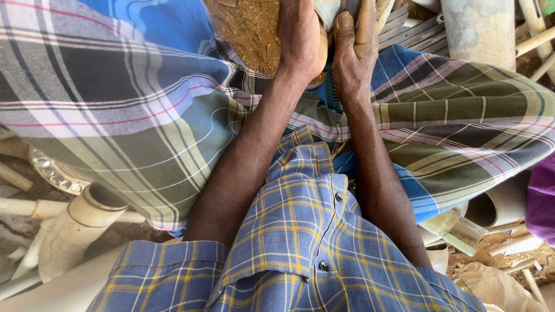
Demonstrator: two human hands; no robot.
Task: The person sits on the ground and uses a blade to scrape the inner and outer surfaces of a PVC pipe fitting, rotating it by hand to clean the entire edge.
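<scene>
I sit with a checked cloth wrap (144,110) over my knees and a blue and yellow checked shirt (300,231) below. Both forearms reach forward between my knees. My left hand (300,37) and my right hand (354,49) are close together at the top edge, both closed around a pale flat piece (329,10) that is mostly cut off by the frame. A teal ribbed handle or cord (331,89) shows just below the hands. Sawdust-covered ground (248,29) lies beyond my hands.
White plastic pipes (75,231) and a pipe fitting lie at the lower left. A grey upright pipe (480,29), slats and wooden sticks (535,40) stand at the top right. More pipe pieces (503,202) and scraps lie at the right, beside purple cloth (542,202).
</scene>
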